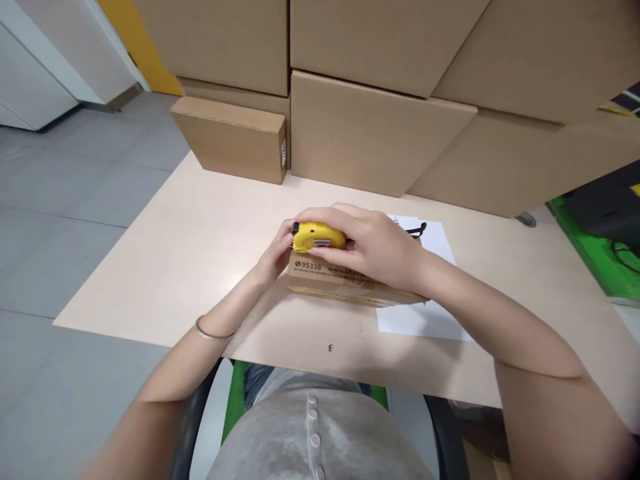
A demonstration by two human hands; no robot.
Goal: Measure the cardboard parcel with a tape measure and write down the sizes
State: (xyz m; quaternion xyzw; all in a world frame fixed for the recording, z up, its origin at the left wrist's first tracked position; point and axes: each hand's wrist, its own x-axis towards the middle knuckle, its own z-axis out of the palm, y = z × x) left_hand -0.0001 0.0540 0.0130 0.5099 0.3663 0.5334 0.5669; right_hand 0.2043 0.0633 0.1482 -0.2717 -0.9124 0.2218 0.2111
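Note:
My right hand (373,240) is wrapped over a yellow tape measure (319,238) with a black front end, held just above a small cardboard box (330,270). A black wrist strap (417,231) pokes out behind that hand. At the tape measure's black end, my left hand (278,253) is closed, its thumb and fingers touching that end by the box's left corner. Printed lettering and clear tape show on the box, while my right hand and forearm cover part of it. White paper (425,327) lies partly under the box.
Large cardboard boxes (370,140) are stacked along the back of the pale table (150,267). A flatter brown box (240,143) stands at the back left. On the right are a green surface (595,260) and a dark object with a cable. Grey floor tiles (75,253) show at left.

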